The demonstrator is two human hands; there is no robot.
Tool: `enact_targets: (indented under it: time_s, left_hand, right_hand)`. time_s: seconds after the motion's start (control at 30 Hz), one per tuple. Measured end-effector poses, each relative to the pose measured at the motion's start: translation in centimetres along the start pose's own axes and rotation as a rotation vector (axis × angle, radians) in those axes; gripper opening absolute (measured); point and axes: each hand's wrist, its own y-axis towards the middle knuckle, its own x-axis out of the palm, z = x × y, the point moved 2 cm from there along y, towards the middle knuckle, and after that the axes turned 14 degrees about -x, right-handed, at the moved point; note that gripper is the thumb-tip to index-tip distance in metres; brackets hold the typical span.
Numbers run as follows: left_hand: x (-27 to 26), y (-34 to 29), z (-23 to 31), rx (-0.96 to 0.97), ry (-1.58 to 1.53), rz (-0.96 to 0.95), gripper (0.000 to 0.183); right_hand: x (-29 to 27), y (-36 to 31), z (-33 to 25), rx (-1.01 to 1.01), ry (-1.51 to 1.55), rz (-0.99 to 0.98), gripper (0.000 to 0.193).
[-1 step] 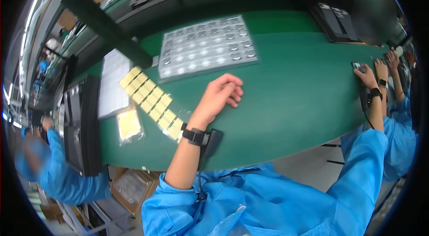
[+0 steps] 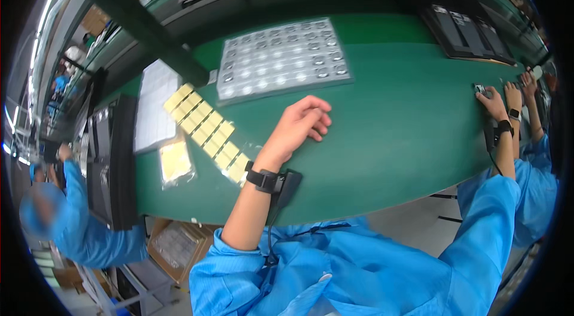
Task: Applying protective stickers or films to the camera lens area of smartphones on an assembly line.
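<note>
My left hand (image 2: 304,126) rests over the green tabletop (image 2: 394,118), fingers loosely bent and a little apart, with nothing visible in them. A black strap with a dark clip and cord circles that wrist. Beyond it lies a clear plastic tray (image 2: 281,60) with rows of round silver pieces in its pockets. Left of the hand runs a slanting strip of pale yellow pads (image 2: 206,127). Far to the right, my right hand (image 2: 492,104) grips a small black-and-silver part (image 2: 480,90) at its fingertips; its exact kind is too small to make out. Another black strap is on this wrist.
A black tray (image 2: 465,32) with dark flat pieces stands at the back right. At left are white sheets (image 2: 156,104), a bagged yellow pad stack (image 2: 175,160) and black trays (image 2: 113,163). A green post (image 2: 152,32) rises behind. A co-worker's hands (image 2: 512,96) are beside my right hand.
The whole view has shifted slightly, so the tray and yellow strip sit a little further right in the picture. Both my hands keep their pose.
</note>
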Motion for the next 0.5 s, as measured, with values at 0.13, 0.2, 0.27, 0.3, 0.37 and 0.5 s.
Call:
enact_targets:
  time_s: [0.13,0.2,0.27,0.3,0.37,0.5]
  left_hand:
    - [2.8,-2.6,1.9,0.04,-0.052,0.039,0.029]
    - [5.3,-3.2,1.8,0.094,-0.126,0.059,0.034]
    - [7.3,-3.3,1.1,0.075,-0.409,-0.021,0.042]
    - [7.6,-3.5,0.9,0.071,-0.419,-0.026,0.042]
    - [7.5,-3.5,1.0,0.356,-0.768,0.026,0.046]
    - [2.4,-5.1,-1.0,0.282,-0.974,0.035,0.044]
  right_hand:
    - [2.1,-3.0,-15.9,-0.365,0.377,0.086,0.042]
    - [4.2,-8.5,-29.2,-0.459,0.666,-0.075,0.04]
    - [6.8,-11.2,-36.9,-0.805,0.589,0.003,0.047]
    - [8.0,-12.0,-40.3,-0.914,0.56,0.079,0.047]
    - [11.1,-12.2,-44.3,-0.981,0.546,0.218,0.046]
    - [13.8,-11.4,-47.1,-1.209,0.711,-0.047,0.039]
